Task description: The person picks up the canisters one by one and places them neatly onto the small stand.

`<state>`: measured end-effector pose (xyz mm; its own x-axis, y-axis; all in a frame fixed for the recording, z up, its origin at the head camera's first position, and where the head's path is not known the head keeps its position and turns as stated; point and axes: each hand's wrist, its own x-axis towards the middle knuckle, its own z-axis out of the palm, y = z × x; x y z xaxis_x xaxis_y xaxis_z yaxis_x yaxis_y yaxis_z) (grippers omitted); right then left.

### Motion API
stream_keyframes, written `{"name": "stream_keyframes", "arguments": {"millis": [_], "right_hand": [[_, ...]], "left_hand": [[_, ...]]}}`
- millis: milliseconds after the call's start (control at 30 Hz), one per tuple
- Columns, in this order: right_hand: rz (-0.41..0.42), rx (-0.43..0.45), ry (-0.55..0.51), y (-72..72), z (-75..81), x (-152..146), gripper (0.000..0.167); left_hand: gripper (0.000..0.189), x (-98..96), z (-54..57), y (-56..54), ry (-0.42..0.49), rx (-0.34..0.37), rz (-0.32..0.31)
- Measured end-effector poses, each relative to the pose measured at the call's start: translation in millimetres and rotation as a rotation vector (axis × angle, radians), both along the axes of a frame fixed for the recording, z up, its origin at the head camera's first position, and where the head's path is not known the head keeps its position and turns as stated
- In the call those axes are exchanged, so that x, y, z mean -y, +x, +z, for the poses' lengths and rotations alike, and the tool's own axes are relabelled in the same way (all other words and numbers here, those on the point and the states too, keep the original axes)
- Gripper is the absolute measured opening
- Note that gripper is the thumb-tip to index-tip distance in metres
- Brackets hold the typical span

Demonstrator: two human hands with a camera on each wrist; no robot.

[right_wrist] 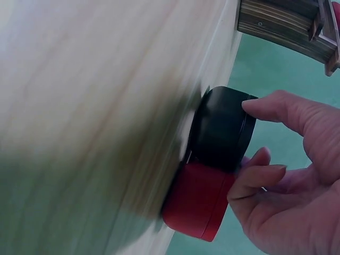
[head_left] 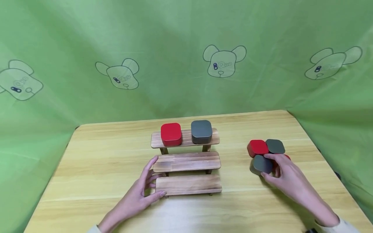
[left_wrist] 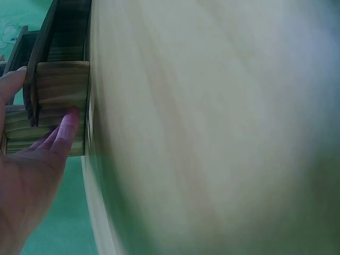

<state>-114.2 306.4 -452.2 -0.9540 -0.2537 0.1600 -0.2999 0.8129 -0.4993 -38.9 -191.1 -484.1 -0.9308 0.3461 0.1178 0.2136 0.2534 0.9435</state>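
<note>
A three-tier wooden stand (head_left: 189, 185) is at the middle of the table. My left hand (head_left: 139, 193) grips its left end, thumb at the front of the lowest shelf and index finger at the middle one. In the left wrist view the fingers lie against the stand's side panel (left_wrist: 62, 85). My right hand (head_left: 287, 176) pinches a dark grey square tin (head_left: 261, 164) with rounded corners between thumb and fingers. In the right wrist view this grey tin (right_wrist: 219, 127) sits against a red tin (right_wrist: 195, 199), close to the table.
On the top shelf stand a red tin (head_left: 171, 134) and a grey tin (head_left: 201, 132), side by side. Behind the held tin are another red tin (head_left: 257, 147) and a grey one (head_left: 275, 146). A green cloth (head_left: 175, 97) hangs around the wooden table (head_left: 102, 155).
</note>
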Motion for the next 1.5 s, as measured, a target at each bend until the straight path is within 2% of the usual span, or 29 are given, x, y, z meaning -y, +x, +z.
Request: {"name": "stream_keyframes", "arguments": {"millis": [333, 700, 1033, 1300, 1500], "right_hand": [[0.019, -0.001, -0.019, 4.2, -2.4, 2, 0.063], [-0.005, -0.017, -0.079, 7.4, -3.4, 12, 0.063], [0.025, -0.08, -0.142, 10.0, 3.8, 17, 0.061], [0.042, -0.041, -0.189, 14.4, 15.3, 28, 0.062], [0.076, -0.051, -0.229, 14.0, 20.3, 39, 0.064]], "left_hand": [[0.114, -0.6, 0.1, -1.7, -0.013, -0.009, -0.003], [0.112, 1.3, -0.4, 0.9, -0.007, -0.002, 0.004], [0.112, 0.6, -0.8, 0.3, 0.002, 0.0, -0.004], [0.112, 0.5, -1.5, 1.5, -0.004, 0.006, 0.003], [0.112, 1.1, -0.4, 0.3, 0.0, 0.013, 0.001]]}}
